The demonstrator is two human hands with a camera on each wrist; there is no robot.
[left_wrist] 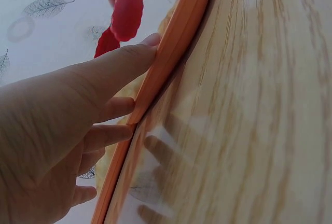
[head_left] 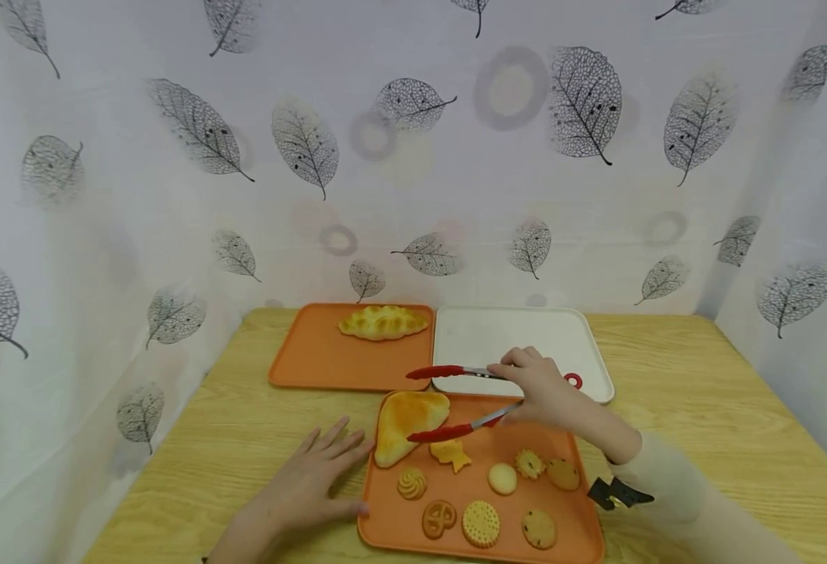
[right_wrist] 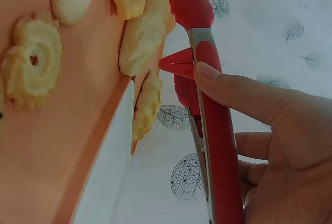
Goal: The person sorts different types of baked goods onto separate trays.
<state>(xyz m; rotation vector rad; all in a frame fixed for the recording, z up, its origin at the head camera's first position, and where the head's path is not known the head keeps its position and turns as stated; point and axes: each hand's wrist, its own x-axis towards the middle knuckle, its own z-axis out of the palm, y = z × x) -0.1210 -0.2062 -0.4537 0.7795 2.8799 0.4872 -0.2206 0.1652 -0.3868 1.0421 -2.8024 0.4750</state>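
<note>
My right hand [head_left: 542, 388] grips a pair of red-tipped metal tongs [head_left: 456, 430], thumb along one arm in the right wrist view. The tongs' arms stand apart over the near orange tray [head_left: 470, 407], their tips pointing left with nothing between them. Below the lower tip lies a large golden triangular bread [head_left: 402, 419], with a fish-shaped biscuit [head_left: 450, 453] beside it. My left hand [head_left: 308, 478], fingers spread, lies at the near tray's left edge. In the left wrist view its thumb [left_wrist: 129, 58] and fingertips touch the tray's rim [left_wrist: 174, 42].
Several biscuits, among them a pretzel [head_left: 438, 518] and a round dotted one [head_left: 481, 524], lie on the near tray. Behind stand another orange tray [head_left: 343, 368] bearing a braided bread [head_left: 383, 322] and a white tray [head_left: 505, 333]. A leaf-patterned curtain [head_left: 413, 180] surrounds the wooden table [head_left: 695, 407].
</note>
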